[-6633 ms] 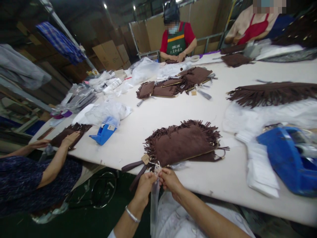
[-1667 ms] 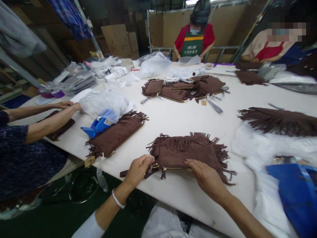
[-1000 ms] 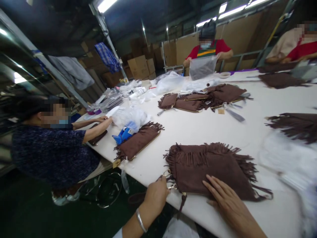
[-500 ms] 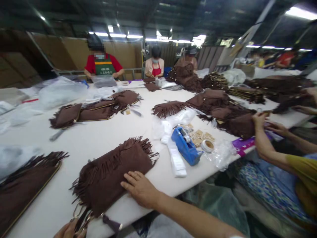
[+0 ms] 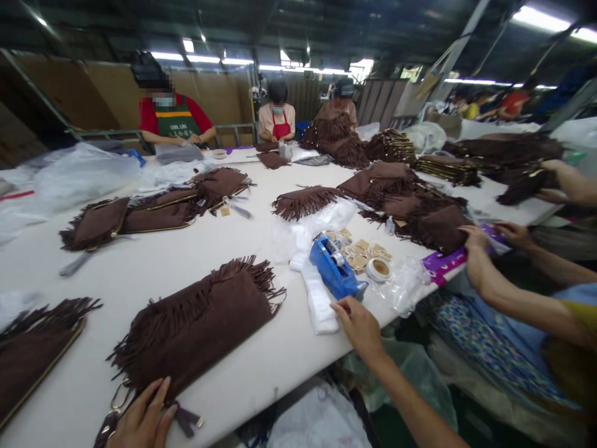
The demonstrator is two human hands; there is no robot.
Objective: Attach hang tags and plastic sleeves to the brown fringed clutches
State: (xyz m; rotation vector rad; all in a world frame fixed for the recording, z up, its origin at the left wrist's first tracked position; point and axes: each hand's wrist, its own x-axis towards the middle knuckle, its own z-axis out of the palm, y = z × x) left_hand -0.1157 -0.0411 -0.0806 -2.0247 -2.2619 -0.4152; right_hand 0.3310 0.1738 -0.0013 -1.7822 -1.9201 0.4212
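Note:
A dark brown fringed bag [image 5: 200,336] lies flat on the white table. My left hand [image 5: 144,417] rests at its near left corner, fingers stretched out over the edge. Beside those fingers are a metal clasp with a strap [image 5: 114,404] and a dark zip pull [image 5: 189,420]. My right hand [image 5: 359,326] is off the bag, fingertips drawn together at the folded white plastic [image 5: 321,311]; whether they grip it cannot be made out. Right above that hand stands a blue tape dispenser [image 5: 336,267].
Near the dispenser are a tape roll [image 5: 378,269], tan tags [image 5: 364,254] and clear plastic [image 5: 405,286]. More brown bags [image 5: 161,211] lie across the table, one bag [image 5: 37,354] at the left. A co-worker's hands [image 5: 480,249] work at the right; other people stand behind the table.
My right hand has left the bag and moved right to the white plastic by the dispenser. My left hand has shifted from the clasp and strap onto the bag's corner. The view has turned slightly right.

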